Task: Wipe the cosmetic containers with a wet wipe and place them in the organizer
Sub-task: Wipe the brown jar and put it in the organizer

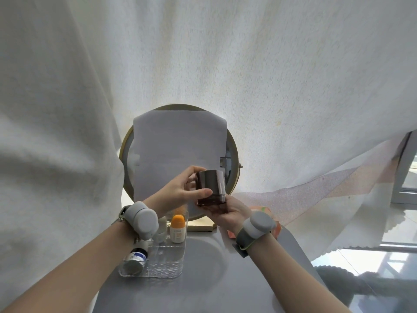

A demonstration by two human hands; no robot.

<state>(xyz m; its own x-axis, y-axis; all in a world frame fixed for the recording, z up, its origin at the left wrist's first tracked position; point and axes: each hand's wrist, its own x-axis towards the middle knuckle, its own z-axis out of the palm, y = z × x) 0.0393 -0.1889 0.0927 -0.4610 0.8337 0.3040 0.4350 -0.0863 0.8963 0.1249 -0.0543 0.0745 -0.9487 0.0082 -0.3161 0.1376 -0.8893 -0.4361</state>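
A dark brown jar [211, 187] with a glossy, shiny side is held up in the air in front of a round mirror [180, 163], above the grey table [203, 279]. The left hand [180, 188] grips it from the left, thumb across the front near the lower edge and fingers curled round the upper rim. The right hand [228, 211] cups it from below, palm up, fingers curled under the base. No wipe can be made out between the hands and the jar. Both wrists carry a grey band with a rounded pale device.

Below the hands, on the left part of the table, stands a clear plastic organizer [167, 265] with several compartments. In its far compartment a small white bottle with an orange cap [178, 229] stands upright. Near its front left corner sits a bottle with a blue and white label [136, 259], seen from above; whether it is inside a compartment or just beside the wall cannot be told.

The mirror has a gold rim and stand, and a white sheet [178, 150] covers most of its glass. Behind everything hangs a white curtain [225, 64]. An orange patterned thing [266, 210] lies on the table behind the right wrist, mostly hidden
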